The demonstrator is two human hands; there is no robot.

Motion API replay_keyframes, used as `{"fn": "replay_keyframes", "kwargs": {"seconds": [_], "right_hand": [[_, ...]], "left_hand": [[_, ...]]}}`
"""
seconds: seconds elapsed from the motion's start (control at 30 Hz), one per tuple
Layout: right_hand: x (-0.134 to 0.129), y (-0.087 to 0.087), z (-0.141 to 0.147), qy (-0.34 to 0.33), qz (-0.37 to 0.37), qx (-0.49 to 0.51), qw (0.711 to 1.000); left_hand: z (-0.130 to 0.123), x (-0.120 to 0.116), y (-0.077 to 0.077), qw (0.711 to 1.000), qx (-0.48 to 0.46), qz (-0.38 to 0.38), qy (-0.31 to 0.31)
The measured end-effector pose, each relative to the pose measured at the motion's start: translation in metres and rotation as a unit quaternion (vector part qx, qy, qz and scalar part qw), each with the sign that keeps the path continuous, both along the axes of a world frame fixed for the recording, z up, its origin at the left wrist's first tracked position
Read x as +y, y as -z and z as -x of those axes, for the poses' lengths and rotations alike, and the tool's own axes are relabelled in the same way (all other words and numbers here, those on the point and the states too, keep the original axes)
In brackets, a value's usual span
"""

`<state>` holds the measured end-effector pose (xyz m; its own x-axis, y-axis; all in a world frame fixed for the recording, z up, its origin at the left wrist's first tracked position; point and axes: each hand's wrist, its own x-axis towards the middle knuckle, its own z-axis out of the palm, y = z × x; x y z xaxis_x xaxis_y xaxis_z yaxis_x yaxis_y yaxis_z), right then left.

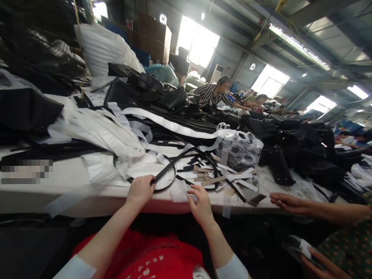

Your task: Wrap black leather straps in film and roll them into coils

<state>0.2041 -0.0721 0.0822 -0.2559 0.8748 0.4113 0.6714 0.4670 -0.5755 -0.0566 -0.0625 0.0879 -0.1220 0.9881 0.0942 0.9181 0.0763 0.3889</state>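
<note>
Near the front edge of the white-covered table point(107, 197), my left hand point(140, 190) is closed on a black strap point(168, 167). The strap runs from the fingers up and to the right, and part of it loops down beside the hand. My right hand point(200, 203) is at the table edge with its fingers apart and curved, holding nothing. A translucent white sheet point(179, 191) lies just left of it. Beyond my right hand are scattered tan and white strips point(213, 179). A long white band point(171, 126) stretches across black straps farther back.
Clear-wrapped rolls point(240, 149) stand right of centre, with black bags point(302, 143) beyond. White fabric strips point(107, 131) are heaped at left. At right, a person's hand point(287, 202) reaches over the table edge; their other hand holds a device point(302, 250).
</note>
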Motion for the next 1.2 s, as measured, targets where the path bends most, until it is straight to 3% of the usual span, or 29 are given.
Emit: {"fn": "replay_keyframes", "kwargs": {"seconds": [0.1,0.3,0.37,0.43,0.5,0.57,0.63,0.7,0.83,0.97,1.1,1.2], "right_hand": [[-0.003,-0.005,0.009,-0.025,0.023,0.028,0.999],[-0.010,-0.019,0.020,-0.077,0.069,0.093,0.990],[-0.011,-0.023,0.021,-0.092,0.112,0.121,0.982],[-0.011,-0.024,0.022,-0.100,0.200,0.179,0.958],[-0.009,-0.025,0.024,-0.114,0.333,0.279,0.893],[-0.004,-0.028,0.027,-0.131,0.457,0.384,0.792],[0.004,-0.033,0.030,-0.134,0.524,0.468,0.699],[0.014,-0.041,0.032,-0.114,0.537,0.542,0.636],[0.030,-0.069,0.026,-0.132,0.487,0.665,0.550],[0.027,-0.106,0.009,-0.221,0.416,0.704,0.532],[0.013,-0.135,-0.011,-0.247,0.376,0.698,0.557],[0.005,-0.144,-0.029,-0.247,0.347,0.691,0.584]], "left_hand": [[-0.001,-0.006,-0.001,1.000,-0.011,0.027,0.007],[-0.016,-0.018,-0.012,0.995,0.030,0.045,0.082],[-0.023,-0.023,-0.021,0.994,0.045,0.039,0.090],[-0.031,-0.030,-0.035,0.994,0.049,0.024,0.100],[-0.041,-0.040,-0.052,0.992,0.034,0.001,0.124],[-0.053,-0.052,-0.067,0.985,-0.015,-0.016,0.174],[-0.062,-0.061,-0.076,0.969,-0.076,-0.014,0.236],[-0.067,-0.067,-0.077,0.957,-0.104,0.009,0.270],[-0.062,-0.068,-0.067,0.965,-0.072,0.068,0.243],[-0.054,-0.066,-0.063,0.966,-0.078,0.079,0.231],[-0.048,-0.060,-0.061,0.970,-0.056,0.063,0.226],[-0.033,-0.055,-0.052,0.977,-0.009,0.061,0.206]]}}
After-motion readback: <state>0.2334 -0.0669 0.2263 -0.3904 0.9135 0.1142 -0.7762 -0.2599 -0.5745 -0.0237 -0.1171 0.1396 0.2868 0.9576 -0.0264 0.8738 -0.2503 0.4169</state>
